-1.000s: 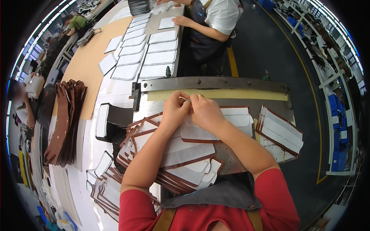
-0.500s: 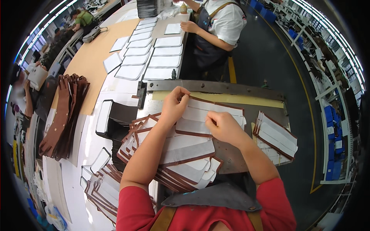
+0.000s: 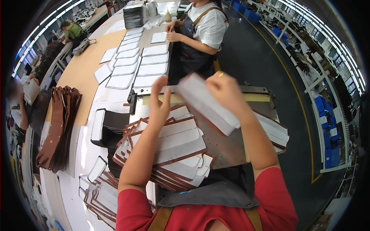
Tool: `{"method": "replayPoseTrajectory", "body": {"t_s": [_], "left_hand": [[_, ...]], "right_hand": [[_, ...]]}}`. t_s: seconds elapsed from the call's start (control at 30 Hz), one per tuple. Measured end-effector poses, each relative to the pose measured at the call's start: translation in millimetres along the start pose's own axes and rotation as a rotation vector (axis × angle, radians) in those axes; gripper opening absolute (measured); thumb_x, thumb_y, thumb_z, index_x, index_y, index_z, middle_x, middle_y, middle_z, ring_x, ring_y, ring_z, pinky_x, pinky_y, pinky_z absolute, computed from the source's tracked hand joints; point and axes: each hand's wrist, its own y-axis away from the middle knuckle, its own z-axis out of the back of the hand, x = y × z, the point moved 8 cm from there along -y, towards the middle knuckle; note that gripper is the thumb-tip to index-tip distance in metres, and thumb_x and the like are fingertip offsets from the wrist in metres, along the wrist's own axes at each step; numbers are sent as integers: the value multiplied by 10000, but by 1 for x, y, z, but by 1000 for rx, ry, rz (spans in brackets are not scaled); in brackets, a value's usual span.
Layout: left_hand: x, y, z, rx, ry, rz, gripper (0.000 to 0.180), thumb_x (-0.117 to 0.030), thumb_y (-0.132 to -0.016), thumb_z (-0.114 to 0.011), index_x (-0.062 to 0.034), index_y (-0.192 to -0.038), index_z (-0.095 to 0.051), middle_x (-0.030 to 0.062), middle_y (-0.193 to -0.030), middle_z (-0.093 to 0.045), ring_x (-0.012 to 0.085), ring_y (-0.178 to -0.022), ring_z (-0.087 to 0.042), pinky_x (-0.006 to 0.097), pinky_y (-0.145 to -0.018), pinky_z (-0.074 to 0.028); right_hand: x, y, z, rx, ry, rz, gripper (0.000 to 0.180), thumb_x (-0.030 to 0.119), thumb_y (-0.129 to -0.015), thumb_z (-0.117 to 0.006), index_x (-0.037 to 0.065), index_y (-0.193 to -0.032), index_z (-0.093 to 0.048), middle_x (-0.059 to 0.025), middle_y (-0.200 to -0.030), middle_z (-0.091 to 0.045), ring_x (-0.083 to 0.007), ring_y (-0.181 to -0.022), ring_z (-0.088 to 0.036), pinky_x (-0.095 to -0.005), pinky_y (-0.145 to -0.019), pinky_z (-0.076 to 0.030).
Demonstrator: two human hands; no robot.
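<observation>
Bins (image 3: 331, 133), blue, on shelving rack (image 3: 317, 85) at R of head view; contents too small to tell. Squeeze bottle (image 3: 168, 16), amber-ish, upright nr co-worker (image 3: 206, 25); fill unclear. Oblong panel (image 3: 212, 107): white/lt grey, brown edging, upper end blurred; tilted above metal plate (image 3: 227, 150), R of panel pile (image 3: 181, 134). R hand (image 3: 225, 90) grasps its upper R edge, fingers curled. L hand (image 3: 160, 98) just beside its L end, thumb & fingers parted, released. Pile = same white w/ brown borders, pcs overlapping unevenly; sm. stack (image 3: 271, 129) at plate's R side, similar look.
</observation>
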Motion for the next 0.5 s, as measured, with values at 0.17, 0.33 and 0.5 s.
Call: {"method": "replayPoseTrajectory", "body": {"t_s": [0.17,0.33,0.5], "left_hand": [[-2,0,25,-144,-214,-39,381,-92,-923,-517,-14,-1284,-427,152,-1288,-481,261,-1182,-484,373,-1008,-364],[-13,6,-11,147,-689,-162,312,-122,-820,-581,-84,-1127,-547,134,-1168,-548,348,-1106,-482,445,-943,-343],[31,47,-38,644,-955,36,301,-189,-873,-538,-112,-1163,-558,103,-1279,-529,367,-1150,-490,492,-982,-351]], "right_hand": [[-59,19,29,-240,-766,-561,148,111,-902,-576,-23,-962,-559,-59,-790,-618,-126,-622,-625,-234,-507,-497],[-81,110,-43,2,-996,-903,252,223,-906,-601,-28,-917,-577,-104,-767,-640,-189,-642,-664,-283,-545,-552],[-68,118,-34,586,-449,-998,333,296,-921,-569,-14,-810,-616,-135,-769,-639,-182,-594,-633,-277,-525,-499]]}}
